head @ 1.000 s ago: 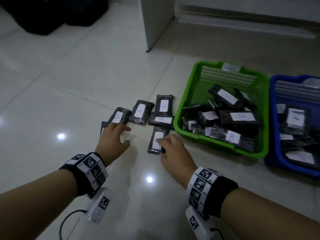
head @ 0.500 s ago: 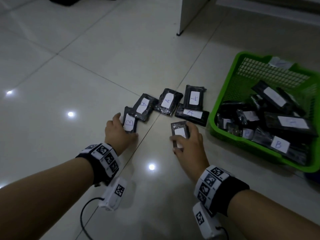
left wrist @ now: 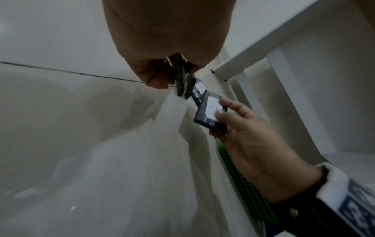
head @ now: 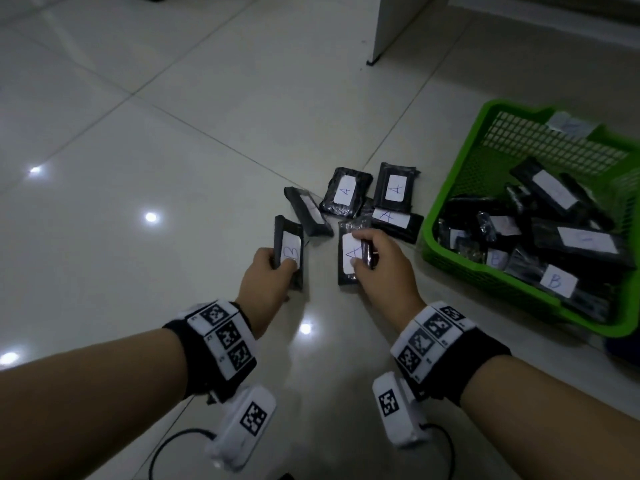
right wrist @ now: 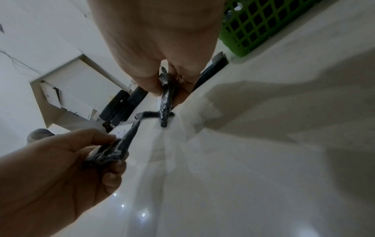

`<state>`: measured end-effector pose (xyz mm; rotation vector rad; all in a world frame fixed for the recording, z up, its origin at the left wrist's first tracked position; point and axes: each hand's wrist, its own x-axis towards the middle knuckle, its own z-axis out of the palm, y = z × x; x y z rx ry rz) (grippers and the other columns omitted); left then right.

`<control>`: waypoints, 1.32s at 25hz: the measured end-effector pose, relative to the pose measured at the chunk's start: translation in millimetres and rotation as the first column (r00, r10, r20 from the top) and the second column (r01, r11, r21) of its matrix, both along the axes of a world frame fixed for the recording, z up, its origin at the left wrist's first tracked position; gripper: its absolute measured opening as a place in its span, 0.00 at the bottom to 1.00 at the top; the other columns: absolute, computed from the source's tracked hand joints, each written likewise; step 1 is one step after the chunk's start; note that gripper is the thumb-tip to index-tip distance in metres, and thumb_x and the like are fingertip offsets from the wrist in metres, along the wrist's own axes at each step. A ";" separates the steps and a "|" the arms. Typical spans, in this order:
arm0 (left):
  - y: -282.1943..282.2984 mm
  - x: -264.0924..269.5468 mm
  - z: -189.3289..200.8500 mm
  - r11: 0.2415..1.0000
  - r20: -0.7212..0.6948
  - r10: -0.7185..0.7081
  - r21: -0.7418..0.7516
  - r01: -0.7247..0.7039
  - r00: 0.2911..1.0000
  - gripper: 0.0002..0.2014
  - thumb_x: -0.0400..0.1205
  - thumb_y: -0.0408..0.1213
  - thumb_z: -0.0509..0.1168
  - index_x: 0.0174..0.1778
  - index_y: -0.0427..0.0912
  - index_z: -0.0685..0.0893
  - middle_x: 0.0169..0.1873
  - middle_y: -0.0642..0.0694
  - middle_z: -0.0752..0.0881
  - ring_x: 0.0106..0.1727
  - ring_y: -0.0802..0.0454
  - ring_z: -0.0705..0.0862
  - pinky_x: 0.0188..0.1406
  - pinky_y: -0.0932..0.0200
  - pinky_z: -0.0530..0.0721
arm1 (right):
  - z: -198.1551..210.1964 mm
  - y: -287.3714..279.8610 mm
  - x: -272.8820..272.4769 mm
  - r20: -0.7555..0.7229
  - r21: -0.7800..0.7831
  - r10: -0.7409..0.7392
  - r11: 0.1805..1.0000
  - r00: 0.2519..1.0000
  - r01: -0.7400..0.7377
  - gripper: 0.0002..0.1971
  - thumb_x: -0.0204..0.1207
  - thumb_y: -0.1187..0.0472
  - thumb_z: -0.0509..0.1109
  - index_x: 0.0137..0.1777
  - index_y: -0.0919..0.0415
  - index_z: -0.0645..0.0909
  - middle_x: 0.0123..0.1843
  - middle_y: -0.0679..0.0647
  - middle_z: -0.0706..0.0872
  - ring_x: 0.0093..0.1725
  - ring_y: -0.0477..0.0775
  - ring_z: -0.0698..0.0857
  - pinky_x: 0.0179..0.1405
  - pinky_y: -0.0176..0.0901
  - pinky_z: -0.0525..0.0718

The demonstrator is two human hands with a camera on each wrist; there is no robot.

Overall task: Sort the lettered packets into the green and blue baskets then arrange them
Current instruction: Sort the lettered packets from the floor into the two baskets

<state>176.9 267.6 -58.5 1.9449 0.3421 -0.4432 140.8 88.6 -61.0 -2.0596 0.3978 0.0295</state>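
Note:
My left hand [head: 266,278] grips a black packet labelled B [head: 289,252], lifted off the tiled floor. My right hand [head: 375,263] pinches a black packet labelled A [head: 350,258] just to its right. The left wrist view shows the A packet [left wrist: 211,112] held between thumb and fingers of the right hand [left wrist: 243,128]. Seen edge-on, the B packet [right wrist: 113,150] sits in the left hand [right wrist: 61,168]. Several more black packets [head: 346,194] lie on the floor beyond. The green basket [head: 460,161] at right holds several packets.
A corner of the blue basket [head: 627,348] peeks in at the right edge. A white furniture leg [head: 391,26] stands at the far side. Cables from the wrist cameras trail on the glossy floor [head: 173,168] near me.
Both hands have closed on packets and lifted them from the floor: the left took the B packet, the right the A packet. The head view swung left, so the blue basket is almost out of sight.

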 end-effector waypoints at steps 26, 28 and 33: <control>-236.4 9.7 25.1 0.748 0.485 -0.629 0.166 0.642 0.608 0.23 0.73 0.41 0.75 0.63 0.52 0.79 0.56 0.48 0.82 0.50 0.55 0.85 0.47 0.66 0.84 | 51.8 -227.4 -114.6 0.288 0.032 -0.818 0.527 0.497 0.849 0.14 0.74 0.66 0.69 0.58 0.56 0.78 0.61 0.56 0.77 0.48 0.47 0.80 0.50 0.39 0.79; -246.3 6.9 26.3 0.720 0.507 -0.659 0.214 0.660 0.555 0.23 0.72 0.39 0.76 0.62 0.52 0.79 0.56 0.48 0.79 0.49 0.56 0.83 0.47 0.74 0.81 | 53.0 -249.9 -128.3 0.265 0.013 -0.858 0.460 0.440 0.888 0.17 0.75 0.67 0.69 0.64 0.59 0.78 0.64 0.58 0.76 0.53 0.51 0.80 0.55 0.40 0.78; -263.0 -1.7 28.2 0.673 0.529 -0.718 0.359 0.647 0.453 0.23 0.74 0.40 0.74 0.65 0.48 0.81 0.60 0.46 0.78 0.57 0.54 0.79 0.59 0.71 0.69 | 46.0 -282.7 -144.0 0.050 -0.204 -0.839 0.522 0.541 0.828 0.26 0.78 0.65 0.65 0.77 0.61 0.71 0.73 0.64 0.71 0.71 0.62 0.74 0.73 0.45 0.70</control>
